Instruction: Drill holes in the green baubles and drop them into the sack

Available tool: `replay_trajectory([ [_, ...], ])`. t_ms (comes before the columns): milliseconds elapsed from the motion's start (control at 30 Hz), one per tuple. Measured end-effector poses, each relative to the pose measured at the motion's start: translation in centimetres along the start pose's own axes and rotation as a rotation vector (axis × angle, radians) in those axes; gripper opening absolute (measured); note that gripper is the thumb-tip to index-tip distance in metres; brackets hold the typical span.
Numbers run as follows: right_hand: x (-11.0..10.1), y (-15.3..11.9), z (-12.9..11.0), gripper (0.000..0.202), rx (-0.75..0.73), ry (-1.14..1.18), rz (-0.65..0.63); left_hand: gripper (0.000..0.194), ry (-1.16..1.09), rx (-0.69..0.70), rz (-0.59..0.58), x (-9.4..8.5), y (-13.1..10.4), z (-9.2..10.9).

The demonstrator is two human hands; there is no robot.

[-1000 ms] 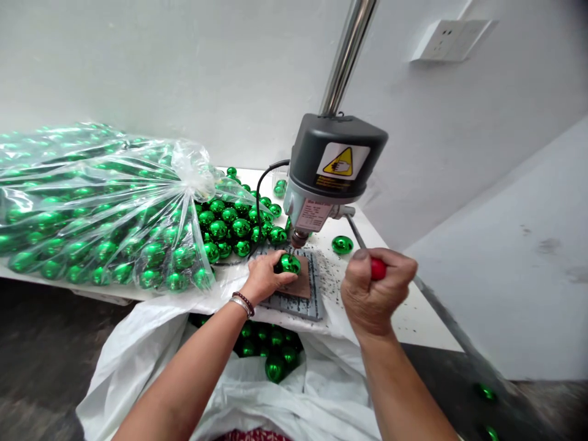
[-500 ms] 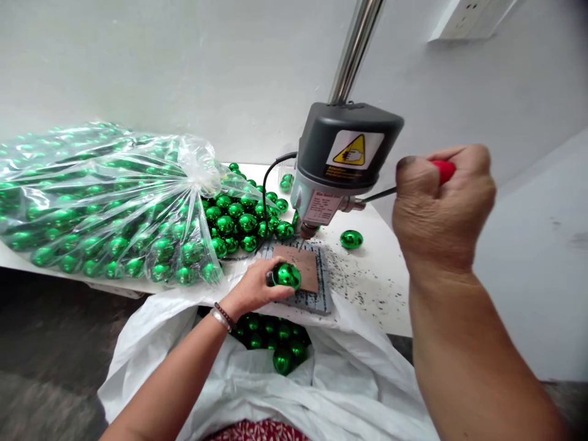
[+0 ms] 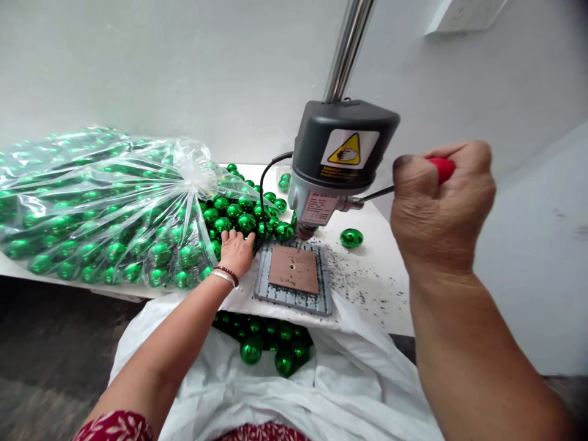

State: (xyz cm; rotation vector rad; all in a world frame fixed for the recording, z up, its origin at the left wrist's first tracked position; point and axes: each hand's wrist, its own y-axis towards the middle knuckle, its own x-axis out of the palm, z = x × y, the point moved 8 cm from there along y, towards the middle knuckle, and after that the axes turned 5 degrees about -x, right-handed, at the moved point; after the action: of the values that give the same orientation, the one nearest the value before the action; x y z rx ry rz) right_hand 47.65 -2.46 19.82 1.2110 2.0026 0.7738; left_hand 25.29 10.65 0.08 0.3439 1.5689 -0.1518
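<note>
My right hand (image 3: 441, 208) is wrapped round the red knob (image 3: 444, 170) of the drill press lever, at the right. Over the near edge of a pile of shiny green balls (image 3: 233, 211) lies my left hand (image 3: 236, 250), palm down, its fingers stretched out on the balls. What is under its palm is hidden. The small drill press (image 3: 344, 144) has a grey and black head with a warning sticker, and its thin bit points at a brown square board (image 3: 282, 275) with a hole. That board rests on a grey slotted base (image 3: 264, 288).
A large tied clear plastic bag (image 3: 92, 202) of green balls fills the table's left. A white sack (image 3: 367, 367) hangs open below the base with green balls (image 3: 285, 361) inside. Dark shavings and one loose ball (image 3: 351, 237) lie on the white table (image 3: 381, 269). A black cable (image 3: 263, 184) loops beside the drill.
My left hand has let go of a green ball near the board and moved left onto the pile. Another ball now shows in the sack's mouth. My right hand stays on the lever.
</note>
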Motion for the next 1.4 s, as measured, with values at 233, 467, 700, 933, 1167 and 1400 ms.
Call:
replay_trajectory([
  [233,0.0,-0.1,-0.3,0.012,-0.120,0.000,0.030,0.034,-0.029,0.016,-0.020,-0.1,0.3,-0.2],
  [467,-0.1,-0.3,-0.1,0.011,-0.108,0.029,0.037,0.056,-0.750,-0.098,-0.025,-2.5,-2.5,-0.5],
  [700,-0.1,-0.6,0.2,0.014,-0.057,0.036,0.018,0.031,-1.862,-0.339,-0.563,2.8,-4.1,2.6],
  [933,0.2,-0.6,0.2,0.016,-0.063,0.072,-0.016,0.050,-1.527,-0.303,-0.411,2.6,-3.0,3.3],
  [1167,0.4,-0.5,0.5,0.018,-0.053,0.052,-0.052,0.059,-1.171,-0.147,-0.282,2.2,-1.4,4.6],
  [1400,0.1,-0.6,0.1,0.016,-0.145,0.074,-0.026,0.051,-1.029,-0.091,-0.196,1.6,-1.5,5.3],
])
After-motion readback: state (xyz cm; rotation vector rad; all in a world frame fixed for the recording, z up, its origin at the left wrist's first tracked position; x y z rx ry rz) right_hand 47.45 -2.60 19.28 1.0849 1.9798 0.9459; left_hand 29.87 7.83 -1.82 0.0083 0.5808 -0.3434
